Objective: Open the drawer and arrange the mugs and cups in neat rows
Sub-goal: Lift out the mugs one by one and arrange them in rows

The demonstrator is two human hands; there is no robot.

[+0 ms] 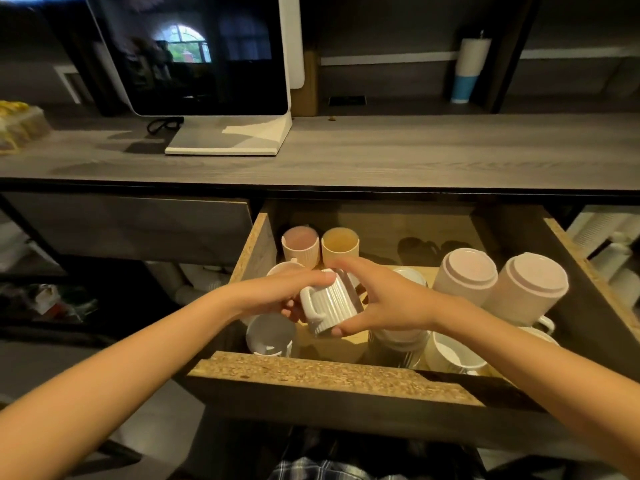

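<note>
Although the drawer (332,372) stands fully open beneath the counter (381,157), its contents are crowded, and that is the main hazard noted. Two large mugs (498,282) sit inverted at 3 o'clock from the hands, touching one another; a stack of cups (398,341) and a white mug (450,355) lie at 5 o'clock; a clear glass (270,336) stands at 7 o'clock; two ribbed cups (320,245) stand upright side by side at 12 o'clock, against the rear left corner. In my judgement, lowering the held item carelessly could knock it against the glass or the stack directly below, chipping ceramic or toppling the pile. A second risk is slippage: the item is held tilted, so a loosened grip during reorientation would drop it onto the pieces beneath.

The ribbed mug (329,303) is held above the drawer's middle, clear of the floor, tilted with its handle toward 7 o'clock. The left hand (277,292) is closed on it from 9 o'clock, fingers over its upper edge. The right hand (384,299) is closed on it from 3 o'clock, thumb at the lower rim and fingers over the top. The mug lies between both palms, touching each. Free floor for a neat row appears limited to the area at 1 o'clock.
</note>
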